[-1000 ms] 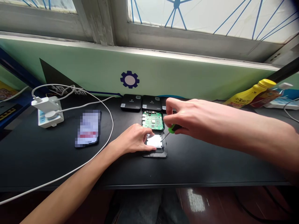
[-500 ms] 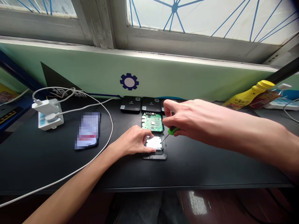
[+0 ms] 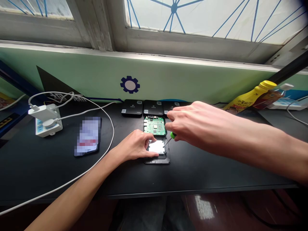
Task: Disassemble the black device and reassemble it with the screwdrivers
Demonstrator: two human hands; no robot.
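While the left hand (image 3: 134, 148) presses down the open black plastic case (image 3: 157, 154) (silver plate inside), the right hand (image 3: 190, 123) grips a green-handled screwdriver (image 3: 169, 138).

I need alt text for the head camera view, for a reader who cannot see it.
The right hand holds a green-handled screwdriver to a silver plate in an open black case, steadied by the left hand. A green circuit board lies just behind, on a black desk.
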